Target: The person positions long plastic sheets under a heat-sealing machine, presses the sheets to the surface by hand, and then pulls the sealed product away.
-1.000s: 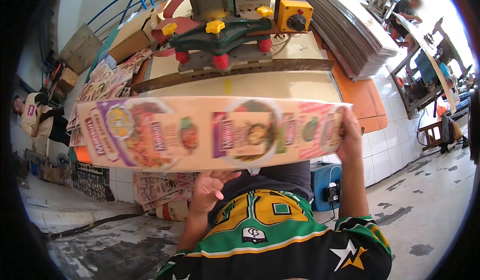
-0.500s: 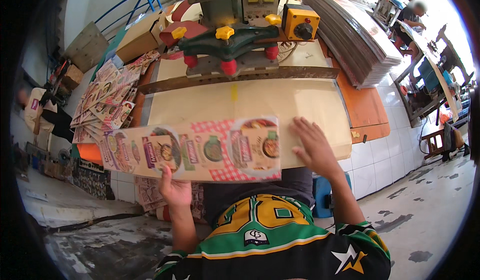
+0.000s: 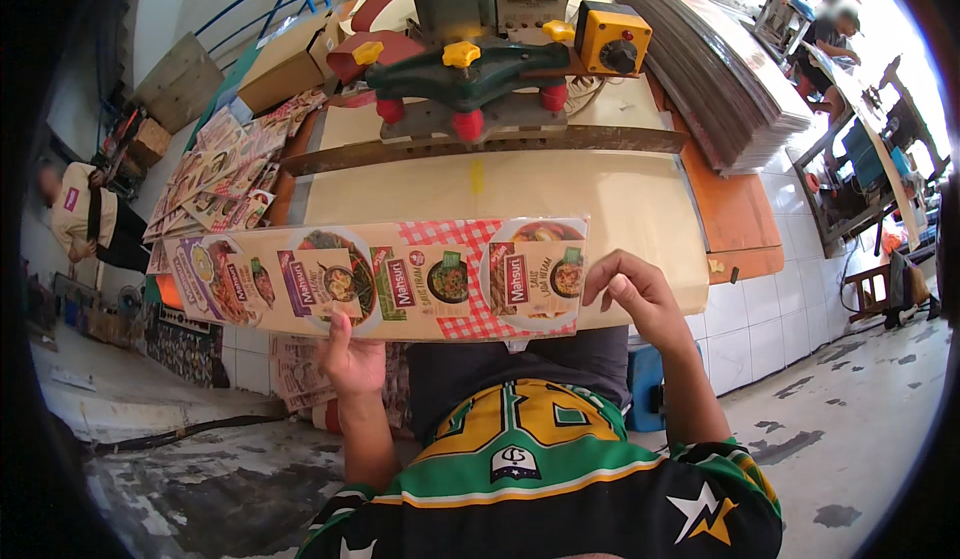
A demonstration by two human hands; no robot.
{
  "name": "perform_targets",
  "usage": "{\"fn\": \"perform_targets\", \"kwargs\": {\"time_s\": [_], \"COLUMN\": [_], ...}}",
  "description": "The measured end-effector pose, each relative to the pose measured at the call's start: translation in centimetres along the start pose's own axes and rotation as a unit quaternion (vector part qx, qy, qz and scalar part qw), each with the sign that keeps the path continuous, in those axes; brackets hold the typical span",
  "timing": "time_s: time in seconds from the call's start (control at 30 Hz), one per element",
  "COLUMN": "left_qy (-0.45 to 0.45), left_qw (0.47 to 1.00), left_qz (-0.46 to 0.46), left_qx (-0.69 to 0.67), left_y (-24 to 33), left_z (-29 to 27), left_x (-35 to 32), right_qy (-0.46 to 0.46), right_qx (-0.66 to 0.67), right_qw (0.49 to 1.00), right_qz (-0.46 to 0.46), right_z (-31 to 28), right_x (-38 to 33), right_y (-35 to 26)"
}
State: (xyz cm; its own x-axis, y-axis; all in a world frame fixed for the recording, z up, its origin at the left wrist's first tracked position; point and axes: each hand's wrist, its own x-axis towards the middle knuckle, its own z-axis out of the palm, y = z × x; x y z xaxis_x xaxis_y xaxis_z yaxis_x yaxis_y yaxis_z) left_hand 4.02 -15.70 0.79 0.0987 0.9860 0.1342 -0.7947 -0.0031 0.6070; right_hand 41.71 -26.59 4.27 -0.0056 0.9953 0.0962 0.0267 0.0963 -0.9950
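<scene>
A long printed food-picture strip [image 3: 430,284], glossy as if covered in clear plastic, lies across the front of the cream work surface [image 3: 390,184]. My left hand [image 3: 352,359] grips its near edge, thumb on top and fingers hidden underneath. At the strip's right end, my right hand [image 3: 648,304] has bent fingers with the thumb apart; the fingertips are close to the short edge, and whether they touch it is hard to see. Behind the strip stands a heat-sealing press [image 3: 465,74] with a long metal bar [image 3: 490,146] above the surface.
Several printed strips [image 3: 215,174] lie piled at the left, near a cardboard box [image 3: 290,64]. A tall stack of sheets [image 3: 710,69] is at the back right. A yellow control box [image 3: 612,39] sits beside the press. Other people are at far left and far right.
The strip has shifted slightly left and away from me and lies straighter. My right hand has gone from lying flat on the surface to curled fingers beside the strip's end.
</scene>
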Motion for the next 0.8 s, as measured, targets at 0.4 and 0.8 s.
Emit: {"fn": "perform_targets", "kwargs": {"time_s": [0.4, 0.8], "left_qy": [-0.050, -0.043], "left_qw": [0.995, 0.989], "left_qz": [-0.026, -0.053], "left_qx": [0.087, 0.133], "left_y": [-0.6, -0.7], "left_z": [1.6, 1.6], "left_x": [-0.8, -1.1], "right_qy": [0.105, 0.085], "right_qx": [-0.022, -0.149], "right_qw": [0.994, 0.985], "right_qz": [0.005, 0.036], "right_z": [1.7, 0.7], "right_x": [0.1, -0.5], "right_y": [-1.8, -1.0]}}
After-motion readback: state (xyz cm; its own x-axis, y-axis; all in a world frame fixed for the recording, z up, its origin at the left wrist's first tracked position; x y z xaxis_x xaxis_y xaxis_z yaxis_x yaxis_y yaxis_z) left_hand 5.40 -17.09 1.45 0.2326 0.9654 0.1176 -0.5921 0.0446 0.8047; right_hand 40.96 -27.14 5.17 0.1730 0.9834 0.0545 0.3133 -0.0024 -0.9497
